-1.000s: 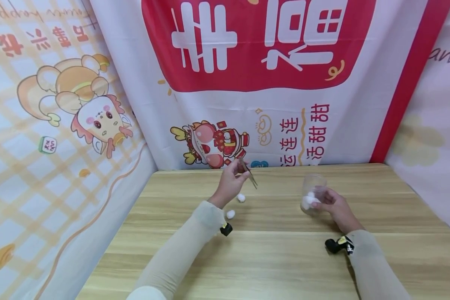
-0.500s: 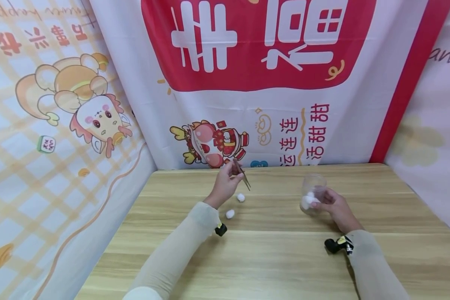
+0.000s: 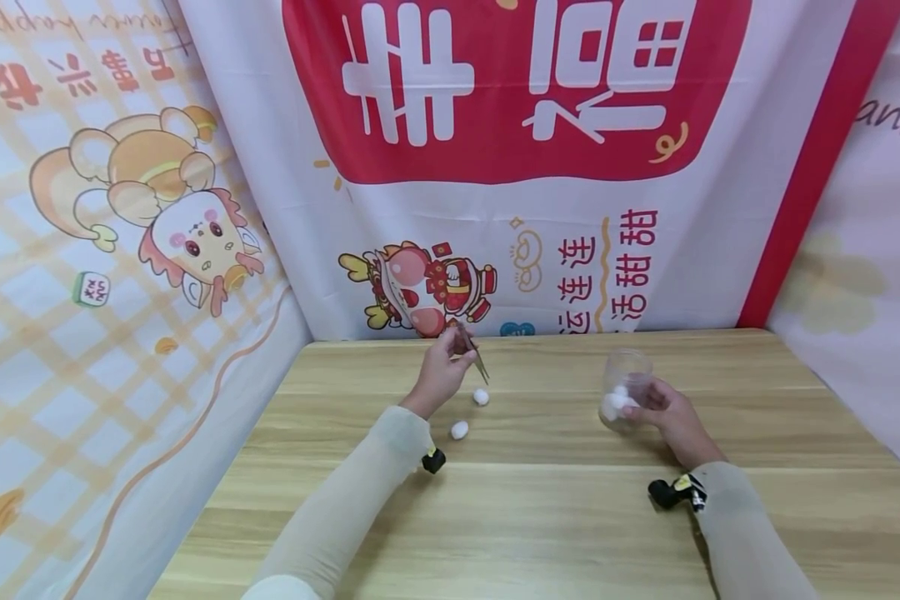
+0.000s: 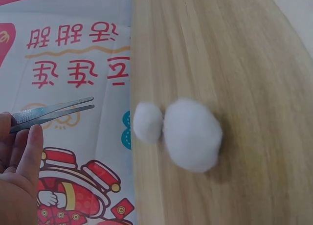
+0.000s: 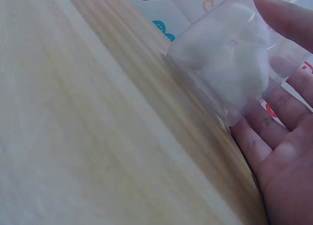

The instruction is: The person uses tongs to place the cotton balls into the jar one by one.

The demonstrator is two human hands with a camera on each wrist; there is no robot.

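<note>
My left hand (image 3: 441, 372) pinches metal tweezers (image 4: 51, 113), whose two tips stand slightly apart with nothing between them. In the head view the tips are just above the farther of two white cotton balls (image 3: 481, 397) on the table. The nearer cotton ball (image 3: 459, 430) lies by my left wrist; in the left wrist view it looks larger (image 4: 192, 135). To the right, my right hand (image 3: 671, 414) grips a clear plastic jar (image 3: 628, 367) standing on the table. Several white cotton balls (image 5: 234, 54) fill its lower part, and my thumb and fingers wrap its side.
The wood-grain table (image 3: 540, 517) ends at a back edge against a printed cloth (image 3: 540, 208). Another patterned cloth (image 3: 120, 350) hangs along the left side. Small black wrist cameras (image 3: 667, 493) sit at both sleeves.
My left hand has moved left with the tweezers, bringing their tips from the open table between the balls and jar to over the farther cotton ball. The right hand and jar have stayed put.
</note>
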